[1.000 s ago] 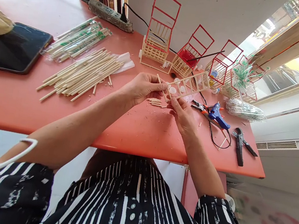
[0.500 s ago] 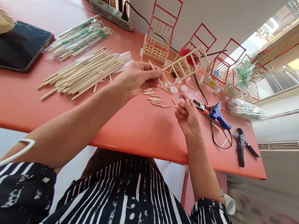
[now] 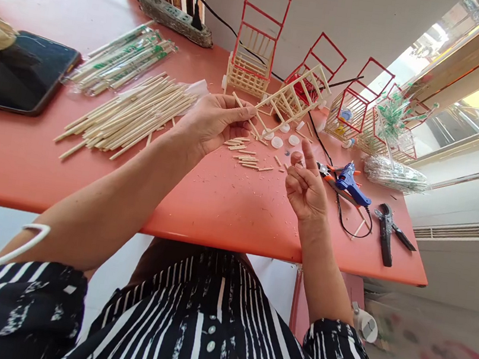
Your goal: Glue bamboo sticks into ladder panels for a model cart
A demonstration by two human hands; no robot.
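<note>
My left hand [image 3: 220,121] is closed on one end of a ladder-like frame of pale wooden sticks [image 3: 274,96], pinched between thumb and fingers. The frame is held tilted above the table, its far end up to the right. To the right of it, my right hand [image 3: 307,185] is raised over the table with nothing seen in it. Its index finger points up, apart from the thumb, and the other fingers are curled. Short cut stick pieces [image 3: 248,160] and white round caps [image 3: 277,142] lie below the frame. A blue glue gun [image 3: 351,183] is right of my right hand.
A pile of loose sticks [image 3: 132,115] and packaged sticks [image 3: 122,60] lie left, beside a dark tablet [image 3: 18,74]. Stick-built carts with red frames [image 3: 254,50] stand at the back. Black-handled pliers [image 3: 387,231] are at right. A power strip [image 3: 174,17] and its cords lie behind.
My right hand has shifted slightly right, and its index finger has lifted away from the thumb. My left hand still holds the frame, which has moved slightly left in view.
</note>
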